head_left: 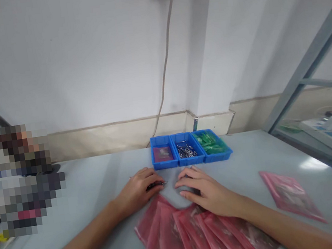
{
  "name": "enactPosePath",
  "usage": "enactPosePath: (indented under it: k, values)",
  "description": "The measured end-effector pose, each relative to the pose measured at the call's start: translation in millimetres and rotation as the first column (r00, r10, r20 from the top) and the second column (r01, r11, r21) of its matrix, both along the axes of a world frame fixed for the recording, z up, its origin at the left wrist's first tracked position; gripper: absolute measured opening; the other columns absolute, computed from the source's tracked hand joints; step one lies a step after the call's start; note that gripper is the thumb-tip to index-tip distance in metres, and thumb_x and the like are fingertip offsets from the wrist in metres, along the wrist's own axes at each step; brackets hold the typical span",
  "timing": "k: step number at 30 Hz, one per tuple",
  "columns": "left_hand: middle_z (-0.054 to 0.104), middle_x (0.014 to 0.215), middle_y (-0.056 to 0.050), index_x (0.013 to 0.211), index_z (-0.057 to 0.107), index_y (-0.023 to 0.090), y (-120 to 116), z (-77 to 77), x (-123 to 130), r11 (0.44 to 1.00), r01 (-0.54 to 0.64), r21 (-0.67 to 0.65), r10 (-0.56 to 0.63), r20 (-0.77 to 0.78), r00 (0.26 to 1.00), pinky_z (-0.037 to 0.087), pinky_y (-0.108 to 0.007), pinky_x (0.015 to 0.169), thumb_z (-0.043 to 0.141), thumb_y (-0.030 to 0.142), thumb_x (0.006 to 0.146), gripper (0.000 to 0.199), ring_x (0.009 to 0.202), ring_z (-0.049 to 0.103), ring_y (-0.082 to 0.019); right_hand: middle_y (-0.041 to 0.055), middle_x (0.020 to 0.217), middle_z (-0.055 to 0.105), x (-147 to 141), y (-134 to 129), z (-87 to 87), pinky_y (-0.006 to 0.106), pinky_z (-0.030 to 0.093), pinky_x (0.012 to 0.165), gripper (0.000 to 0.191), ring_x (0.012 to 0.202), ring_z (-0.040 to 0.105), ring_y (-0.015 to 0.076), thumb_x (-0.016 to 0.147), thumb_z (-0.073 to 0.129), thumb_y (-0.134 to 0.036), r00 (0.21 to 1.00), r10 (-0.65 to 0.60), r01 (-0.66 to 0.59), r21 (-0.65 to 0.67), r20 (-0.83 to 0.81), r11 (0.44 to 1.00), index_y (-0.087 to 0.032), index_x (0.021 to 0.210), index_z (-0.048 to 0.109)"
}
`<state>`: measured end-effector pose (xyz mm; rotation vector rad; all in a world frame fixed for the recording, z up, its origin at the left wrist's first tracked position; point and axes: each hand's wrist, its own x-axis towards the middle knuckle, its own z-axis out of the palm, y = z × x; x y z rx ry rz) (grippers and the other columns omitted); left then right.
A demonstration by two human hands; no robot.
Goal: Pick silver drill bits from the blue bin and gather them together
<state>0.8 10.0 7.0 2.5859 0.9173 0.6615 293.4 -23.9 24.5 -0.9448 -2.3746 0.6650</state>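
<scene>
Several pink translucent bags (pixel 170 239) lie fanned out and overlapping on the grey table near its front. Above their left end my left hand (pixel 140 188) is closed around small dark metal parts (pixel 154 185), whose tips show past the fingers. My right hand (pixel 202 189) rests over the upper edge of the bags, its fingers curved and apart, with nothing visible between them. Just beyond the hands stand three blue bins: the left one (pixel 165 165) holds a pink bag, the middle one (pixel 191 161) small metal pieces, the right one (pixel 218 157) green bags.
Another pink bag (pixel 291 195) lies on the table (pixel 108 239) at the right. A pixelated area covers the left side. A cable (pixel 165 60) hangs down the wall behind the bins, and a metal frame (pixel 306 67) slants along the right.
</scene>
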Motion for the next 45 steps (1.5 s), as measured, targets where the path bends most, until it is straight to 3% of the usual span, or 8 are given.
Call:
enactPosePath:
  k: [7, 13, 19, 23, 32, 41, 45]
  values:
    - [0.072, 0.114, -0.006, 0.117, 0.074, 0.025, 0.5, -1.9, 3.5, 0.999, 0.005, -0.038, -0.002, 0.066, 0.998, 0.053, -0.036, 0.097, 0.059, 0.033, 0.109, 0.019, 0.109, 0.064, -0.022, 0.0069, 0.141, 0.064, 0.0, -2.4, 5.4, 0.052, 0.037, 0.118, 0.031, 0.13, 0.057, 0.0281, 0.109, 0.057, -0.028, 0.997, 0.044, -0.044, -0.014, 0.057, 0.999, -0.035, 0.136, 0.071]
    - [0.072, 0.114, -0.004, 0.115, 0.071, 0.025, -2.3, -0.7, 5.5, 0.996, -0.018, -0.086, 0.025, 0.077, 0.997, 0.051, -0.035, 0.097, 0.061, 0.032, 0.108, 0.013, 0.109, 0.064, -0.022, 0.0057, 0.143, 0.065, 0.3, -2.4, 4.3, 0.054, 0.026, 0.124, 0.035, 0.131, 0.058, 0.0279, 0.109, 0.057, -0.028, 0.996, 0.052, -0.05, -0.026, 0.078, 0.998, -0.035, 0.141, 0.068]
    - [0.071, 0.115, -0.003, 0.115, 0.069, 0.025, -3.3, -0.5, 7.0, 0.995, 0.007, -0.098, 0.002, 0.085, 0.996, 0.05, -0.034, 0.099, 0.06, 0.025, 0.108, 0.011, 0.111, 0.063, -0.02, 0.0067, 0.147, 0.064, 1.2, -1.2, 3.3, 0.052, 0.031, 0.121, 0.035, 0.136, 0.055, 0.0289, 0.109, 0.056, -0.028, 0.995, 0.051, -0.049, -0.017, 0.084, 0.999, -0.033, 0.142, 0.067]
    - [0.071, 0.116, -0.003, 0.116, 0.069, 0.025, -4.3, -0.4, 7.6, 0.995, 0.018, -0.094, -0.01, 0.085, 0.996, 0.05, -0.034, 0.099, 0.059, 0.023, 0.108, 0.012, 0.112, 0.063, -0.02, 0.006, 0.15, 0.062, 0.9, -0.6, 1.6, 0.053, 0.027, 0.124, 0.037, 0.138, 0.054, 0.0282, 0.109, 0.056, -0.026, 0.993, 0.064, -0.063, -0.015, 0.1, 0.998, -0.033, 0.144, 0.065]
    - [0.071, 0.114, -0.006, 0.115, 0.069, 0.023, -6.7, 1.2, 9.1, 1.0, 0.006, 0.012, -0.007, 0.035, 0.999, 0.052, -0.037, 0.097, 0.057, 0.029, 0.109, 0.015, 0.108, 0.063, -0.022, 0.0066, 0.144, 0.066, 1.2, -0.6, 0.2, 0.051, 0.025, 0.126, 0.035, 0.134, 0.057, 0.0262, 0.111, 0.053, -0.03, 0.994, 0.064, -0.064, 0.001, 0.086, 0.998, -0.031, 0.145, 0.064]
    - [0.07, 0.11, -0.005, 0.109, 0.071, 0.023, -6.7, 2.1, 8.8, 0.994, -0.016, 0.109, 0.018, -0.017, 1.0, 0.049, -0.038, 0.094, 0.06, 0.029, 0.108, 0.012, 0.102, 0.063, -0.022, 0.0053, 0.128, 0.073, 2.7, 2.8, -4.2, 0.045, 0.034, 0.119, 0.025, 0.122, 0.064, 0.0229, 0.113, 0.051, -0.03, 0.999, 0.004, -0.008, 0.074, 0.045, 0.997, -0.026, 0.127, 0.071]
    - [0.071, 0.105, -0.004, 0.106, 0.071, 0.023, -8.3, 3.5, 9.2, 0.985, -0.028, 0.17, 0.039, -0.066, 0.997, 0.046, -0.038, 0.091, 0.058, 0.031, 0.109, 0.015, 0.099, 0.065, -0.021, 0.0067, 0.138, 0.068, 4.1, 1.7, -2.4, 0.046, 0.039, 0.117, 0.028, 0.129, 0.06, 0.0251, 0.111, 0.054, -0.03, 0.997, 0.007, -0.014, 0.092, 0.083, 0.996, -0.028, 0.135, 0.07]
